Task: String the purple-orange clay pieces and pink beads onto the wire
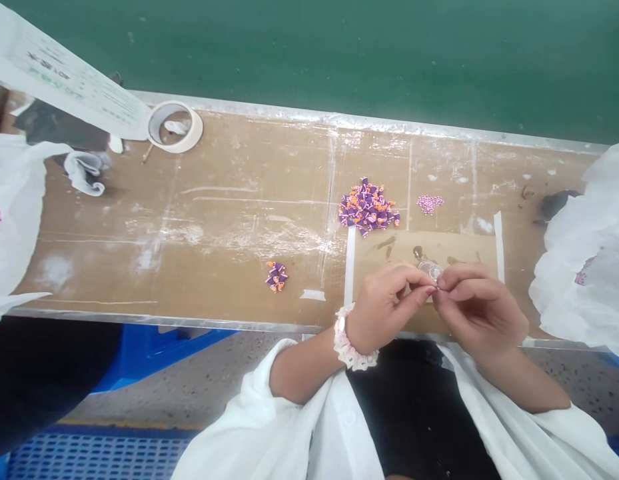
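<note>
My left hand [386, 307] and my right hand [476, 307] meet at the near edge of the brown workbench [214, 220], fingertips pinched together on a small clear, shiny piece [431, 270]. What exactly the piece is, I cannot make out. They hover over a taped-down cardboard patch [459, 250]. A pile of small purple-and-orange pieces [368, 207] lies just beyond the hands, and a small heap of pink pieces [430, 203] sits to its right. A few purple-and-orange pieces [276, 275] lie apart to the left. A frilly band circles my left wrist.
A roll of tape [174, 126] and a printed paper sheet [64, 77] lie at the far left. White plastic bags sit at the left edge [12, 220] and right edge [584, 260]. A crumpled cloth [84, 172] lies near the tape. Blue crates [89, 453] stand below the bench.
</note>
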Available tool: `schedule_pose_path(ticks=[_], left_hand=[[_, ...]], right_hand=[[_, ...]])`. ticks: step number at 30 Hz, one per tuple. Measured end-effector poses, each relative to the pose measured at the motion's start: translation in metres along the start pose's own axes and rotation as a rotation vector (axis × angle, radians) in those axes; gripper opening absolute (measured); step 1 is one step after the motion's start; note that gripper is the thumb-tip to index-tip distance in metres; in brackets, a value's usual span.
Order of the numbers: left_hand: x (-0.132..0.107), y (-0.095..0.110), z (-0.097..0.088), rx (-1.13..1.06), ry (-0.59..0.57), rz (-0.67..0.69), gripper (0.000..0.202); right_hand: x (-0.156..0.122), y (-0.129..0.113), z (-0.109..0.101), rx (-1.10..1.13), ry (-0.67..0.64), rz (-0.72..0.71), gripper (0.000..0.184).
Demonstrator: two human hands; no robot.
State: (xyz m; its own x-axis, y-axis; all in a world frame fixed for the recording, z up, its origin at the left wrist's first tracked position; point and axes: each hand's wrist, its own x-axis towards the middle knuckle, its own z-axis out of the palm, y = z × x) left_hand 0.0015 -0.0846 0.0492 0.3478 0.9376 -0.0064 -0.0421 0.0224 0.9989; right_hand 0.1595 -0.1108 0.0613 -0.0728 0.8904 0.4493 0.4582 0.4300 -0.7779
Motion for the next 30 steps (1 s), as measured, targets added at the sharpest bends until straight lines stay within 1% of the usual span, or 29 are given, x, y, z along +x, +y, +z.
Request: schedule_pose_path(ticks=[4, 10, 12, 14, 16, 19, 20, 21, 23, 27, 28, 30], left_hand=[[0.0, -0.002, 0.0, 0.051, 0.009, 0.08, 0.015], [-0.001, -0.004, 0.005, 0.048, 0.094, 0.077, 0.017], [-0.001, -0.005, 0.006, 0.057, 0.107, 0.084, 0.017], [0.0, -0.008, 0.006, 0.093, 0.105, 0.121, 0.017], [0.002, -0.011, 0.005, 0.153, 0.089, 0.229, 0.017], [0.005, -0.017, 0.002, 0.283, 0.078, 0.453, 0.011], [0.005, -0.018, 0.0, 0.328, 0.085, 0.496, 0.008], [0.005, -0.019, -0.003, 0.37, 0.091, 0.508, 0.005], [0.005, -0.02, -0.01, 0.428, 0.101, 0.477, 0.005], [0.003, -0.022, -0.026, 0.477, 0.142, 0.397, 0.006], [0.002, -0.023, -0.03, 0.48, 0.156, 0.38, 0.006], [-0.001, -0.025, -0.036, 0.479, 0.181, 0.349, 0.008]], right_hand=[[0.002, 0.001, -0.002, 0.028, -0.044, 0.013, 0.03], [0.005, 0.002, -0.004, 0.056, -0.122, 0.082, 0.029], [0.006, 0.002, -0.004, 0.075, -0.148, 0.096, 0.029], [0.006, 0.001, -0.005, 0.1, -0.159, 0.123, 0.028], [0.006, 0.001, -0.005, 0.146, -0.154, 0.169, 0.028], [0.006, 0.004, -0.01, 0.217, -0.159, 0.225, 0.026], [0.006, 0.007, -0.013, 0.217, -0.162, 0.231, 0.025], [0.006, 0.01, -0.016, 0.195, -0.172, 0.231, 0.024], [0.006, 0.02, -0.024, 0.086, -0.224, 0.221, 0.023], [0.005, 0.037, -0.038, -0.225, -0.471, 0.197, 0.019], [0.006, 0.04, -0.04, -0.27, -0.519, 0.185, 0.018], [0.006, 0.044, -0.041, -0.311, -0.572, 0.155, 0.015]])
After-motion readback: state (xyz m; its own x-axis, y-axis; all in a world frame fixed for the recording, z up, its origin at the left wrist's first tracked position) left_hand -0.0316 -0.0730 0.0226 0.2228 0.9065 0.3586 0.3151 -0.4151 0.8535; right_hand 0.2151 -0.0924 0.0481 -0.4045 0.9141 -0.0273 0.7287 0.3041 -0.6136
